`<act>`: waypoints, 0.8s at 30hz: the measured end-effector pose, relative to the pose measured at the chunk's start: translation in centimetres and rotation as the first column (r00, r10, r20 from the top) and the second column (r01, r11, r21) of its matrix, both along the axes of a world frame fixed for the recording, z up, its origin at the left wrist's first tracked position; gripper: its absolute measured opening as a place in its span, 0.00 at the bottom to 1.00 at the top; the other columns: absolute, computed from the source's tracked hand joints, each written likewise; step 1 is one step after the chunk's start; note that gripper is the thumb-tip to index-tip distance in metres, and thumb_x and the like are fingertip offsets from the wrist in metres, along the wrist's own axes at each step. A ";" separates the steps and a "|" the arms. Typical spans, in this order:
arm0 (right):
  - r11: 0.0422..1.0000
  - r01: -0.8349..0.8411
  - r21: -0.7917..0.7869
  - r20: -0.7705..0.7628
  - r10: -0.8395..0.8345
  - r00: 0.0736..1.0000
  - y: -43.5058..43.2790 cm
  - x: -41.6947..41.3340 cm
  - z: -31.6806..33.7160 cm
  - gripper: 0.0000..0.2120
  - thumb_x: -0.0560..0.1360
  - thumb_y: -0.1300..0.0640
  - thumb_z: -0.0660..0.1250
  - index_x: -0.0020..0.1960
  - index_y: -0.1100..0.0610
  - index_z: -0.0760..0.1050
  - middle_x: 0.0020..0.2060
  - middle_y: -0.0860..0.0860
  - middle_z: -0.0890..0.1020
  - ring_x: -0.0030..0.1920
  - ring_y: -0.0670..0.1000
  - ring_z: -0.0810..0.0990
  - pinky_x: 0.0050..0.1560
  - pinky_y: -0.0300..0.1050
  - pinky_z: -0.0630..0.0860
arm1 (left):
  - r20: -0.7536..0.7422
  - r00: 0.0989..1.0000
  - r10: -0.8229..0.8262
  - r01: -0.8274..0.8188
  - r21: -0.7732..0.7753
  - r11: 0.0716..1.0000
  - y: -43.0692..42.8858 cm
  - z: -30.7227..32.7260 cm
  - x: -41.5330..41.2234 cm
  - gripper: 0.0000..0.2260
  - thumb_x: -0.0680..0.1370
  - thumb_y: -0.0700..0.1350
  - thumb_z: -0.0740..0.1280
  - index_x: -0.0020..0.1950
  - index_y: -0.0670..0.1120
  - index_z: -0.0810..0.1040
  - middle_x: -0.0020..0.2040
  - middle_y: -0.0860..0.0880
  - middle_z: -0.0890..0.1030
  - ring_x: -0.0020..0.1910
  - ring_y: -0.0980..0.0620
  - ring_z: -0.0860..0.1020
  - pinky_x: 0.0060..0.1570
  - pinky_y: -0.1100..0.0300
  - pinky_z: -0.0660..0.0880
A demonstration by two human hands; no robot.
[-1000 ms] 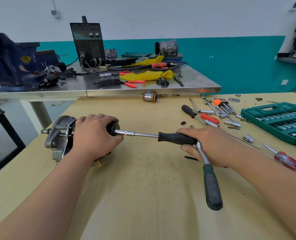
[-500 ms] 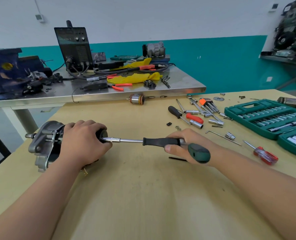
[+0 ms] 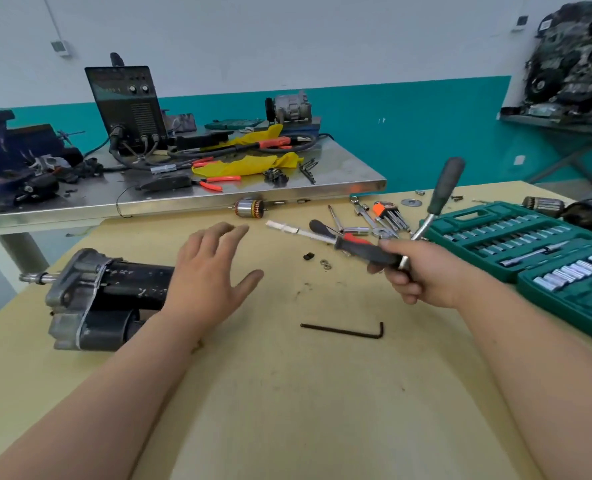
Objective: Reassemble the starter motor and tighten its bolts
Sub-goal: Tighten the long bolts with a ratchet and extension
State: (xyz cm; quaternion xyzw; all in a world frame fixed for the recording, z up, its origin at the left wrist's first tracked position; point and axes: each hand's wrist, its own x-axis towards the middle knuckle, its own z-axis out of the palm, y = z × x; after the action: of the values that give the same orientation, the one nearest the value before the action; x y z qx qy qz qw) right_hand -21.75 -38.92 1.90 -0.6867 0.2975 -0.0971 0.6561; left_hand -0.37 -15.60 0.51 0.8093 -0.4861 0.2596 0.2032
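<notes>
Yellow wooden tabletop, workshop with a teal-banded wall behind.

Starter motor lies on its side at the left of the tabletop. Its shaft points left; grey cast housing on the left, black body toward the middle.

Left hand hovers at the motor's right end, fingers spread and straight, holding nothing. The wrist overlaps the black body; contact uncertain from this angle.

Right hand is raised right of centre, fist wrapped round the black handle of a socket driver. The steel shaft points left and is blurred at the tip. A green-gripped bar rises from the same fist.

Black hex key lies flat between the forearms. Small washers lie near the driver.

Green socket case stands open at far right. Loose tools and an armature sit farther back, by a steel bench carrying a welder.
</notes>
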 end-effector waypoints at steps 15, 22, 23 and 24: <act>0.912 0.386 0.142 0.108 -0.402 0.909 -1.7 0.6 -0.5 0.13 0.78 0.47 0.65 0.40 0.54 0.69 0.18 0.47 0.62 0.18 0.47 0.58 0.21 0.40 0.62 | -0.740 0.673 -0.015 0.404 0.350 0.845 -5.6 3.3 -8.3 0.17 0.82 0.59 0.57 0.43 0.48 0.73 0.36 0.51 0.74 0.34 0.52 0.71 0.38 0.57 0.69; 0.694 0.703 0.159 0.282 -0.714 0.641 -8.2 -4.6 2.2 0.10 0.77 0.48 0.63 0.41 0.52 0.67 0.21 0.47 0.61 0.19 0.47 0.58 0.22 0.36 0.60 | -0.568 0.823 -0.033 0.439 0.596 0.672 -4.9 1.8 -13.4 0.18 0.81 0.60 0.53 0.39 0.50 0.68 0.35 0.52 0.72 0.34 0.56 0.71 0.31 0.58 0.62; 0.693 0.695 0.191 0.308 -0.715 0.628 -8.3 -4.7 2.4 0.10 0.77 0.49 0.63 0.41 0.51 0.66 0.20 0.47 0.60 0.18 0.47 0.57 0.22 0.35 0.59 | -0.563 0.826 -0.024 0.391 0.543 0.743 -6.1 1.8 -13.1 0.16 0.81 0.59 0.55 0.40 0.50 0.69 0.36 0.52 0.73 0.34 0.55 0.72 0.31 0.58 0.64; 0.694 0.699 0.175 0.315 -0.712 0.628 -8.1 -4.5 2.4 0.09 0.77 0.50 0.63 0.41 0.51 0.66 0.18 0.46 0.61 0.17 0.47 0.58 0.22 0.34 0.60 | -0.539 0.842 -0.022 0.331 0.483 0.810 -7.8 1.7 -12.5 0.14 0.82 0.57 0.56 0.42 0.50 0.71 0.37 0.52 0.74 0.36 0.53 0.73 0.33 0.58 0.66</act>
State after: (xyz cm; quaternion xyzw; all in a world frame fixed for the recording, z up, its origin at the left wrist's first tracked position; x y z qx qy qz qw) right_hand -26.23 -47.00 4.34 -0.4738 0.4190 -0.4638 0.6204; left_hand -12.92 -23.37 2.18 0.8207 -0.5448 -0.1380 0.1026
